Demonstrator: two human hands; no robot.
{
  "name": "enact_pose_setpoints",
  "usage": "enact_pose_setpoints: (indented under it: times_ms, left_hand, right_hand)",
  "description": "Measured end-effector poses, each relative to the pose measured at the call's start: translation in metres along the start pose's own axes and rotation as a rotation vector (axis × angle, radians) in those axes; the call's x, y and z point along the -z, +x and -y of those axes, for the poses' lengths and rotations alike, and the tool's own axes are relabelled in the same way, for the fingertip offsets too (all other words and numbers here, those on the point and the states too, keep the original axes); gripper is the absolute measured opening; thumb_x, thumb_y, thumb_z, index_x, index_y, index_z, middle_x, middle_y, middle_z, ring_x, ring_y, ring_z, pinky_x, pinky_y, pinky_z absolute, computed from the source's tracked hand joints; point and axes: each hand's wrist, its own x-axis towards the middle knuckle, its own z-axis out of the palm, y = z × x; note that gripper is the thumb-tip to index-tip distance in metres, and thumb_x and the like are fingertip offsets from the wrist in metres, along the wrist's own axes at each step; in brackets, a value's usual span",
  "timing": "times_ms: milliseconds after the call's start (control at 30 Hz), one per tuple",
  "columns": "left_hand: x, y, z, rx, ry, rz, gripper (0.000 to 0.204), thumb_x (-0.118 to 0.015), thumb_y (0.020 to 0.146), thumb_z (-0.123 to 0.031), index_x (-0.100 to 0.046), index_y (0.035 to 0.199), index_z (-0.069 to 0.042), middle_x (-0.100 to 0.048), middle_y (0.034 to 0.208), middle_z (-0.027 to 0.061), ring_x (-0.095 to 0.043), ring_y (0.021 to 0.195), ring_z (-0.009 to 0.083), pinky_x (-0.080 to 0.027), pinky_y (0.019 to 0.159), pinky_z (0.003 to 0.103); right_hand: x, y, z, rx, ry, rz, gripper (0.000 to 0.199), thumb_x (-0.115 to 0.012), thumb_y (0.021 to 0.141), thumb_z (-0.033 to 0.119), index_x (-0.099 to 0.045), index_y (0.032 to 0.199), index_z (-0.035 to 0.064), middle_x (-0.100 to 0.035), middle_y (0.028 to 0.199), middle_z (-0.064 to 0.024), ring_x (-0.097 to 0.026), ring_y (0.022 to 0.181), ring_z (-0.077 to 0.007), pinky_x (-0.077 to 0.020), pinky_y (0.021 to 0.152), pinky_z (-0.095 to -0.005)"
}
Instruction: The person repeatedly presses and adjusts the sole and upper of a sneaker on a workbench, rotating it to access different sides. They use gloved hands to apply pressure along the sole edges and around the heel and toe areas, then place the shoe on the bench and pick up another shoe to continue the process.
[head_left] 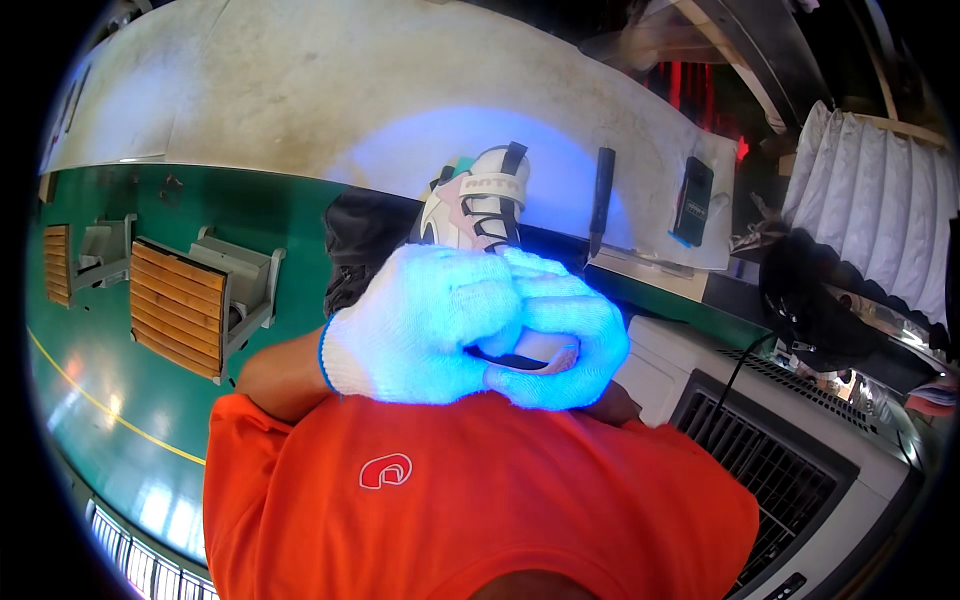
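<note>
A: Closest in, what are the hands doing?

B: Both wear white gloves lit blue. The left hand (415, 330) is curled over the heel end of a shoe (480, 205), and the right hand (560, 345) is wrapped round it from the other side, fingers closed on the rear part. So both are clasped on the one shoe, held in front of the chest above the orange shirt (480, 500).

A: How would you hold it well?

B: I'd judge a firm two-sided grip is right, with the toe kept pointing away under the blue light so the surface shows. Keep the gloved fingers off the part being looked at; they hide much of the heel.

A: Where does the shoe sit?

B: In the air, between the hands, its toe over the edge of the pale workbench (330, 90).

A: Counts, moving outward?

B: Two gloves, one shoe. To the right, one grey machine with a vent grille (760, 470). Further out on the bench, one dark slim tool (601, 195) and one dark flat device (692, 200). On the green floor to the left, two slatted wooden racks (178, 308).
</note>
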Motion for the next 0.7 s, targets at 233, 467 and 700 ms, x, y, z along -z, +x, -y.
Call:
enact_pose_setpoints:
  times_ms: [233, 467, 700]
  left_hand:
    - [-0.009, -0.008, -0.001, 0.171, -0.003, -0.093, 0.047, -0.101, 0.064, -0.023, -0.065, 0.092, -0.009, -0.066, 0.091, 0.0129, -0.072, 0.082, 0.0338, -0.059, 0.072, 0.042]
    - [-0.021, -0.004, 0.009, 0.091, -0.035, -0.11, 0.052, -0.104, 0.064, -0.028, -0.059, 0.085, -0.012, -0.061, 0.086, 0.0097, -0.068, 0.074, 0.0318, -0.055, 0.066, 0.04]
    - [-0.007, 0.0, 0.015, 0.028, -0.063, -0.066, 0.051, -0.104, 0.065, -0.024, -0.063, 0.092, -0.01, -0.062, 0.089, 0.0093, -0.068, 0.076, 0.0309, -0.055, 0.067, 0.041]
  right_hand:
    - [0.006, -0.001, 0.0, 0.001, 0.087, 0.036, 0.062, -0.101, 0.075, 0.009, -0.07, 0.129, 0.0, -0.078, 0.126, -0.0265, -0.078, 0.121, -0.0436, -0.0537, 0.115, -0.0638]
    - [0.008, -0.014, 0.001, -0.078, 0.092, 0.02, 0.052, -0.099, 0.078, 0.005, -0.073, 0.123, 0.0018, -0.077, 0.129, -0.0239, -0.076, 0.124, -0.0408, -0.0511, 0.119, -0.0622]
    - [0.0, 0.011, 0.028, -0.144, -0.122, 0.049, 0.045, -0.097, 0.083, 0.005, -0.073, 0.121, 0.0035, -0.077, 0.124, -0.0182, -0.076, 0.118, -0.0367, -0.0568, 0.109, -0.0526]
